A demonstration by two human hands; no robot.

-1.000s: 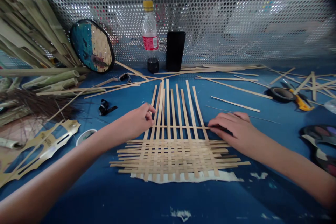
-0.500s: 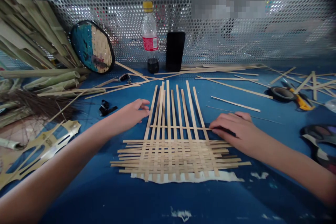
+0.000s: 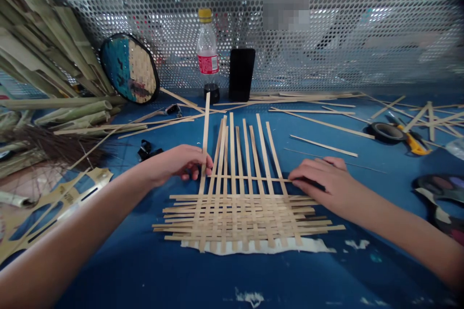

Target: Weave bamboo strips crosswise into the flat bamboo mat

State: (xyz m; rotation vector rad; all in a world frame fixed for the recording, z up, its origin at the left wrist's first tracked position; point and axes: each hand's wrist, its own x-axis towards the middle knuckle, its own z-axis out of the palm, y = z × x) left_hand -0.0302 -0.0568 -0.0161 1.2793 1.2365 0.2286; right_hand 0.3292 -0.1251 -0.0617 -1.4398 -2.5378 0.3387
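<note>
A partly woven mat of bamboo strips (image 3: 250,217) lies on the blue table, its upright strips fanning away from me. My left hand (image 3: 190,161) pinches the leftmost upright bamboo strip (image 3: 206,128), which is lifted off the table. Across the uprights, above the woven band, runs a thin cross strip (image 3: 250,178). My right hand (image 3: 321,176) has its thumb and fingers closed on the right end of that cross strip. The cross strip's left end lies by my left fingertips. White paper (image 3: 261,247) shows beneath the mat's near edge.
A bottle (image 3: 208,63) and a black phone (image 3: 241,75) stand against the perforated metal screen. Left are a round woven panel (image 3: 129,68), bamboo stalks (image 3: 72,53) and a cut-out template (image 3: 68,198). Right are loose strips, black tape (image 3: 387,130) and a yellow-handled tool (image 3: 416,145).
My left hand has moved down and right and taken hold of the leftmost upright strip, raising it. My right hand stays on the end of the cross strip.
</note>
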